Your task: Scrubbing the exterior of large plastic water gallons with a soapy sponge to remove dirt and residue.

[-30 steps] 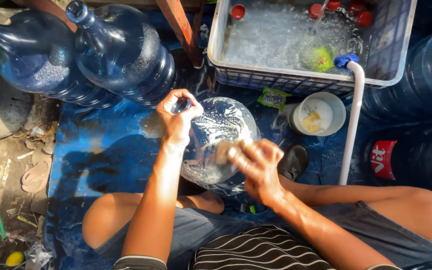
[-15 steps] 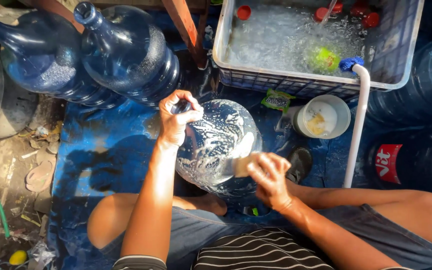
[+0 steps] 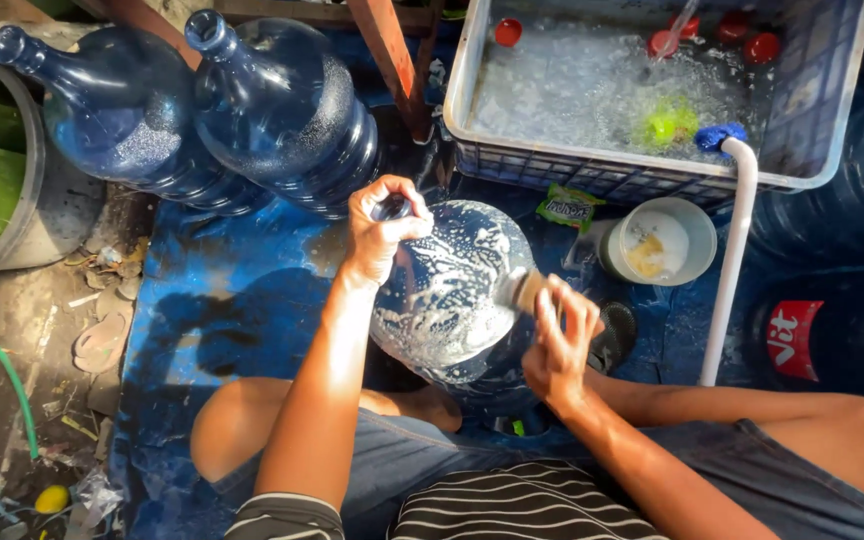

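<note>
Jug [image 3: 452, 290], big, blue, soap-streaked, is standing between the person's knees on a blue tarp [image 3: 222, 300], neck tilting toward the upper left. Foam is running over most of its shoulder and side.

Left hand [image 3: 380, 232] is closing around the jug's neck, fingers wrapping tight, steadying it. Right hand [image 3: 558, 340] is pressing a small tan sponge [image 3: 526, 290] against the jug's right side, fingers curling over the sponge, thumb below it.

Two more jugs [image 3: 252, 110] are lying side by side at the upper left, necks pointing up-left, touching each other, just beyond the soapy one. A grey tub [image 3: 12, 200] with green inside is sitting at the far left edge.

A white crate [image 3: 612, 170] is holding foamy water at the upper right, with red caps [image 3: 712, 38] floating along the far side and a green scrubber [image 3: 664, 125] near the middle. A white pipe [image 3: 732, 260] with a blue end is hooking over the crate's front rim and running down to the tarp. A small white bowl [image 3: 658, 242] with yellowish paste is sitting just below the crate, a green sachet [image 3: 568, 208] beside it. A green hose [image 3: 2, 370] is curving over the bare ground at the lower left.
</note>
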